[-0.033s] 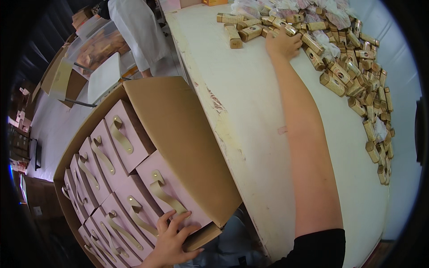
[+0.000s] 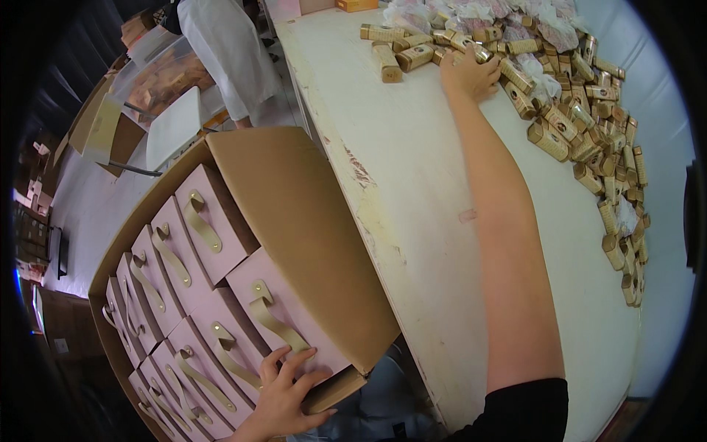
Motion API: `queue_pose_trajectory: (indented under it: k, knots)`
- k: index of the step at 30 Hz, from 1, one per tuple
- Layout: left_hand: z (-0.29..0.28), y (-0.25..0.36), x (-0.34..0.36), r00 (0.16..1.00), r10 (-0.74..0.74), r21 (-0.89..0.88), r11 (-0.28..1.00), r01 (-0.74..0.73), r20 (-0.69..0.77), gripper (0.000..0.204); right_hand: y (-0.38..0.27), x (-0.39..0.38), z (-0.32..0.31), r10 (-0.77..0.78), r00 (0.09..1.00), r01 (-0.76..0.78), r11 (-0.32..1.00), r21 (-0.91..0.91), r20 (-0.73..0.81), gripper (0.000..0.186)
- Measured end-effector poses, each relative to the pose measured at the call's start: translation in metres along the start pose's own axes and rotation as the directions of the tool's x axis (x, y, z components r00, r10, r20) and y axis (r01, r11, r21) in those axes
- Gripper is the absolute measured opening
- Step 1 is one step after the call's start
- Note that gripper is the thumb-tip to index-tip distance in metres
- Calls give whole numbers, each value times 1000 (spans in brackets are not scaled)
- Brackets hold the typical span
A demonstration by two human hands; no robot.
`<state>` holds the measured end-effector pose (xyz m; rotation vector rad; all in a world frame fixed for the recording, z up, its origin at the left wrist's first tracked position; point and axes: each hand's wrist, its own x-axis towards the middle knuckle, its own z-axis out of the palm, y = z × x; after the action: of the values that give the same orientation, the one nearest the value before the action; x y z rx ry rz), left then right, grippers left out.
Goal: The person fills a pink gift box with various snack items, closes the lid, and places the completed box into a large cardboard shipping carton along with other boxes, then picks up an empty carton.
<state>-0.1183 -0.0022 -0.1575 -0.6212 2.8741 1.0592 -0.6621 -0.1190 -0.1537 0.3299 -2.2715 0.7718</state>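
Observation:
At the far side of the table, my right hand reaches into the near edge of a heap of small gold boxes. Its fingers curl around one small gold box, partly hidden by the hand. My left hand is low in the view, fingers spread, resting at the corner of a brown carton. Its fingertips touch the front of a pink box near the lower end of a beige strap handle. Two rows of pink boxes with such straps fill the carton.
The white table has a chipped left edge beside the carton. Crumpled clear plastic bags lie among the gold boxes. Beyond the carton are a white stool, a clear plastic bin and a person in light trousers.
The view has shifted very slightly. Both hands keep nearly the same places, the right at the gold boxes and the left on the pink box.

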Motion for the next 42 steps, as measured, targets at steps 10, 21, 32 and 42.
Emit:
queue_pose_trajectory:
  k: [10, 21, 32, 42]
  knots:
    - [-4, 3, 1, 1000, 19, 41, 999, -19, -10, 54, -60, -50, -29, -723, 618, 707, 683, 185, 309, 32]
    - [-9, 0, 3, 1000, 3, -33, 999, -3, -7, 70, -50, 7, 45, -414, 801, 475, 879, -39, 432, 32]
    - [1, -8, -9, 996, 50, 81, 996, -44, -69, 45, -64, 30, 83, -226, 871, 320, 935, -155, 436, 36]
    - [-10, -4, -6, 999, -2, -3, 1000, 2, 44, 46, -60, 41, 86, -649, 749, 647, 760, 69, 133, 29]
